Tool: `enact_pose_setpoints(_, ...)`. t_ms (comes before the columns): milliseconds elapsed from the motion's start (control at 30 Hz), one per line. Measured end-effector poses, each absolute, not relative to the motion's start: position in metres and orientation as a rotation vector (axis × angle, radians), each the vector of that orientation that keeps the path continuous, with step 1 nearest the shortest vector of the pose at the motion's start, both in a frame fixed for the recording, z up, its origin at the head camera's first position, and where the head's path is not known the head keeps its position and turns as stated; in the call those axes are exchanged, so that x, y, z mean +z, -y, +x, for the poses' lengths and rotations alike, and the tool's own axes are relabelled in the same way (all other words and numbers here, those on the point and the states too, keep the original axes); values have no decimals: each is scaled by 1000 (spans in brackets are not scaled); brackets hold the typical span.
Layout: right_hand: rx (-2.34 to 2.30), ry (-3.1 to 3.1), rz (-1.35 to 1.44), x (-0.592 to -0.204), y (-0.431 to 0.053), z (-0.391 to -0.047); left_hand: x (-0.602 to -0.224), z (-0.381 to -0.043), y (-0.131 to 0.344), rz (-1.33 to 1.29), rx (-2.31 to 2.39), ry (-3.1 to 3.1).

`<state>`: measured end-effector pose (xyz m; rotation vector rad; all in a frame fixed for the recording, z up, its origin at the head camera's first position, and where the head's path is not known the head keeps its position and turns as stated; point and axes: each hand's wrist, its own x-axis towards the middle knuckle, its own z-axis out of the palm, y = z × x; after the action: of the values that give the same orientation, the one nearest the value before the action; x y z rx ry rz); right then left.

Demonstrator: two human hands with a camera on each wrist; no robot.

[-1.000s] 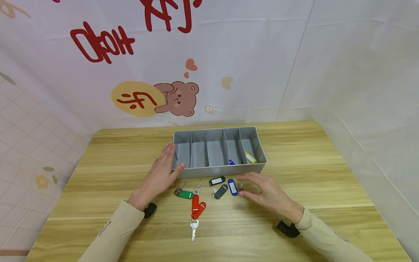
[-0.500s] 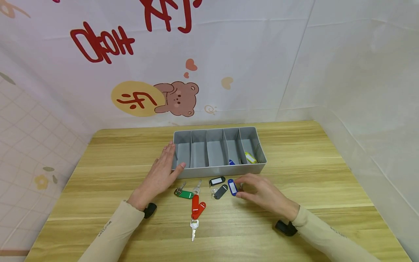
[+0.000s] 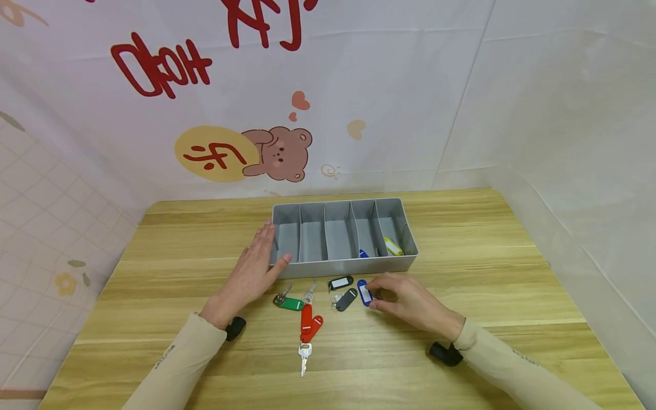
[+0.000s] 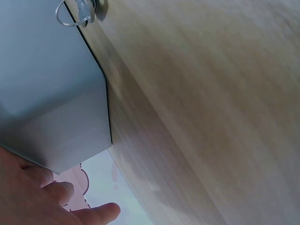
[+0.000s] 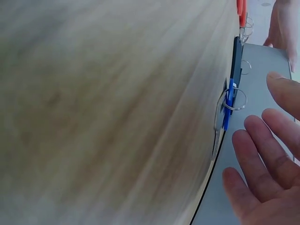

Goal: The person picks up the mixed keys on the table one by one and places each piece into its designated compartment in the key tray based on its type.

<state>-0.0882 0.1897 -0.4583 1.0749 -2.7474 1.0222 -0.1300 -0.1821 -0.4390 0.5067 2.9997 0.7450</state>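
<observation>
As we judged it, the step in hand was getting hold of the blue key tag (image 3: 363, 291), which lay in front of the gray tray (image 3: 328, 269), toward the tray's right end. We saw the right hand (image 3: 417, 304) before that same end, right at the tag, with thumb and forefinger parted; the right wrist view showed its fingers loosely spread and gripping nothing. The left hand (image 3: 248, 267) rested along the tray's left end, fingers straight, thumb across the front corner, seemingly steadying it. The next move, we thought, called for a light pinch that spared the two dark tags (image 3: 346, 299) before the tray's middle. The blue tag looked slim and rounded, framing a white window, with a thin metal ring (image 5: 246, 99) standing off it.
</observation>
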Motion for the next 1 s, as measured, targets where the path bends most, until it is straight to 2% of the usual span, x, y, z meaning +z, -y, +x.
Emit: enact_pose_setpoints(1000, 956, 2762, 1129, -466, -187, -92, -437, -130, 182, 508, 741, -2998)
